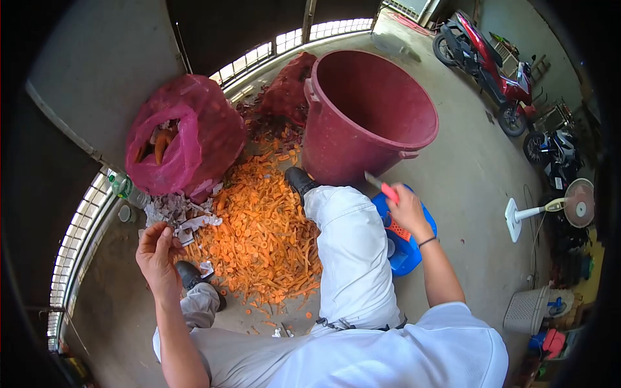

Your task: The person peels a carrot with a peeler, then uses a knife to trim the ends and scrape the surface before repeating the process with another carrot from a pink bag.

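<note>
From where I stand, the heap of peelings (268, 239) spreads before the seated person, around the feet. Left of it sits 1 net sack (217, 123) with carrots (160, 147) in its mouth; crumpled paper (171, 210) and a bottle (129, 191) lie just beside. Ahead stands the tub (349, 155), 1 more sack (284, 87) at its left. Right of the leg (356, 252) is a basin (411, 258); farther right, a fan (578, 204) and 2 motorbikes (485, 64).

Bin (369, 110) dark pink — peelings (265, 233) orange — basin (414, 255) blue.
</note>
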The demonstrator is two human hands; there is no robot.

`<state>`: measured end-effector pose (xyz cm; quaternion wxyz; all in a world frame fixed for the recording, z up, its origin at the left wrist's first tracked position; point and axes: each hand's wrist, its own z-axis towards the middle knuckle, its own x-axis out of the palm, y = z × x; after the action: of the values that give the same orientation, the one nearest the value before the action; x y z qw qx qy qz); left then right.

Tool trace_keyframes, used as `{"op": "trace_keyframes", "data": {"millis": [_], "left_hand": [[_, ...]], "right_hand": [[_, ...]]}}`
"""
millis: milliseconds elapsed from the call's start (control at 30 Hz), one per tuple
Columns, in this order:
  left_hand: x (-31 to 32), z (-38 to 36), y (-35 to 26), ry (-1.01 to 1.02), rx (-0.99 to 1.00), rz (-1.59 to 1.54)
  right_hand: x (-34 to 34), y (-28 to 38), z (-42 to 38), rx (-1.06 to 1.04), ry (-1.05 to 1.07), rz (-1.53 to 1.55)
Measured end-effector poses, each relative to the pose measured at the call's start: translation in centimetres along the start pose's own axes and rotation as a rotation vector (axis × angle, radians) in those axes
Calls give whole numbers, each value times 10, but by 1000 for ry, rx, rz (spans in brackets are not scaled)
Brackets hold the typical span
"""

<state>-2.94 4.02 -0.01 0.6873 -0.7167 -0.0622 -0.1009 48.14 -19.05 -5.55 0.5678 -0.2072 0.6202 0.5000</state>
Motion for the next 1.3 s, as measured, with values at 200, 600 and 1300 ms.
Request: {"op": "trace_keyframes", "data": {"millis": [200,600,1300], "left_hand": [[5,6,13,12,-81,139],[-2,40,42,134,-165,394],[57,349,143,173,334,1240]], "right_hand": [[23,-92,-52,170,-63,-90],[6,-49,-90,-67,130,-154],[-21,109,9,-419,-266,444]]}}
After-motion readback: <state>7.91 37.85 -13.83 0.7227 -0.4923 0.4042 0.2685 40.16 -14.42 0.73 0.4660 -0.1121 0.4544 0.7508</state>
